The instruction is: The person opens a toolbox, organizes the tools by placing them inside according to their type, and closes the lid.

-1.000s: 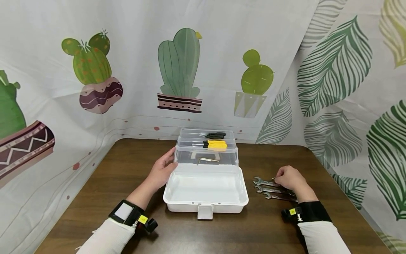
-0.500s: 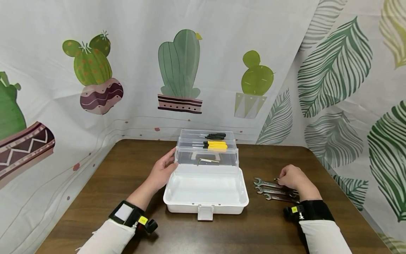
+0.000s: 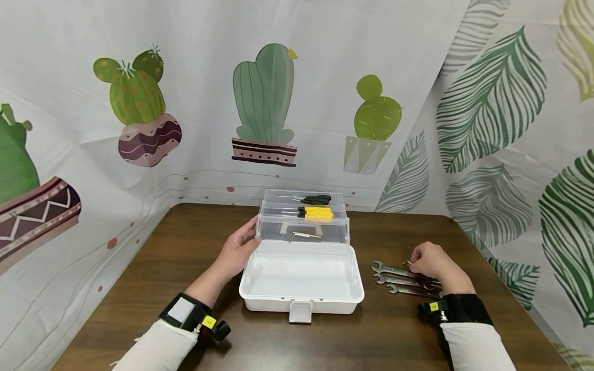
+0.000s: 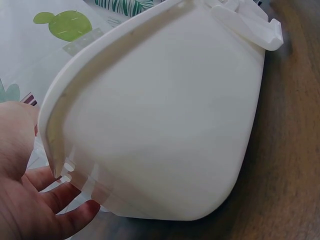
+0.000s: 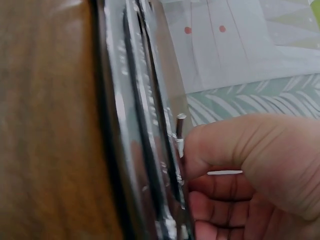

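A white toolbox (image 3: 301, 305) stands open in the middle of the table, its clear tiered trays (image 3: 274, 226) raised at the back. My left hand (image 3: 238, 250) holds the box at its left rear, by the trays. In the left wrist view, the fingers (image 4: 62, 197) curve behind the clear plastic, and the thumb is hidden. To the right, my right hand (image 3: 433, 260) pinches a small hex key (image 5: 180, 125) between thumb and fingers. Only its end shows. Right beside that hand several open-end wrenches (image 3: 399, 281) lie in a row, their right ends partly covered.
In the trays lie black-handled screwdrivers (image 3: 316, 199), yellow-handled screwdrivers (image 3: 316, 212) and another hex key (image 3: 306, 235). A white latch (image 3: 300, 312) hangs at the toolbox front. The brown table (image 3: 195, 226) meets a printed cloth (image 3: 199, 129) behind.
My right hand has shifted slightly to the right over the wrenches with the small hex key. The left hand stays in place on the toolbox.
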The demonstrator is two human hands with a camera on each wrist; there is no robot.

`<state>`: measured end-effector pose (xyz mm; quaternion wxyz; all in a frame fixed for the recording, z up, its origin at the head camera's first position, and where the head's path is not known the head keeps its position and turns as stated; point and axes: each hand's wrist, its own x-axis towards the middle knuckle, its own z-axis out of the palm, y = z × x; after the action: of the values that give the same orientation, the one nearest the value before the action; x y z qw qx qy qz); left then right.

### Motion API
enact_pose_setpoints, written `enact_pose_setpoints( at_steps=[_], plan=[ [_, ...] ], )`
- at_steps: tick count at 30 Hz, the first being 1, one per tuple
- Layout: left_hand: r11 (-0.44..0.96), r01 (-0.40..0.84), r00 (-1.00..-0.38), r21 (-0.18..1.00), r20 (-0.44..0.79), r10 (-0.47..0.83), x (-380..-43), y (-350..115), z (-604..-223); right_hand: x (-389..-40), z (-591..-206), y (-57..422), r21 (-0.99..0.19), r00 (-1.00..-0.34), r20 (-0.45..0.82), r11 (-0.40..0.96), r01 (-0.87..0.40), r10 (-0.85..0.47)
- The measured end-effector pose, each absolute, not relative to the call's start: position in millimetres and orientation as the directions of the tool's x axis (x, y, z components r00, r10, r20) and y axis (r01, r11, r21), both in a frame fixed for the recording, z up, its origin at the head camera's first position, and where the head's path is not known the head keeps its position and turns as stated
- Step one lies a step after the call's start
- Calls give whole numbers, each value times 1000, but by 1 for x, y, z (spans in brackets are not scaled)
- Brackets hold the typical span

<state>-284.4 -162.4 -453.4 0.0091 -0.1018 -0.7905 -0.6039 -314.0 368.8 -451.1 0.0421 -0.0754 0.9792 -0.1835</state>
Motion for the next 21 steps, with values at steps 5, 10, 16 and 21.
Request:
enact_pose_setpoints(
  at_steps=[5, 10, 16, 21],
  plan=[
    [248, 178, -978, 952, 143, 152, -286, -162, -454, -312, -448, 375, -362, -985, -96, 927, -98, -142],
    [249, 173, -979, 953, 139, 147, -285, -162, -454, -313, -449, 380, -361, -986, -86, 927, -102, -142],
    [245, 175, -979, 954, 141, 150, -284, -162, -454, -313, -451, 381, -402, -986, -64, 909, -113, -151],
    [232, 186, -975, 955, 150, 166, -284, -163, -454, -312, -450, 383, -421, -984, -43, 897, -136, -170]
  ],
)
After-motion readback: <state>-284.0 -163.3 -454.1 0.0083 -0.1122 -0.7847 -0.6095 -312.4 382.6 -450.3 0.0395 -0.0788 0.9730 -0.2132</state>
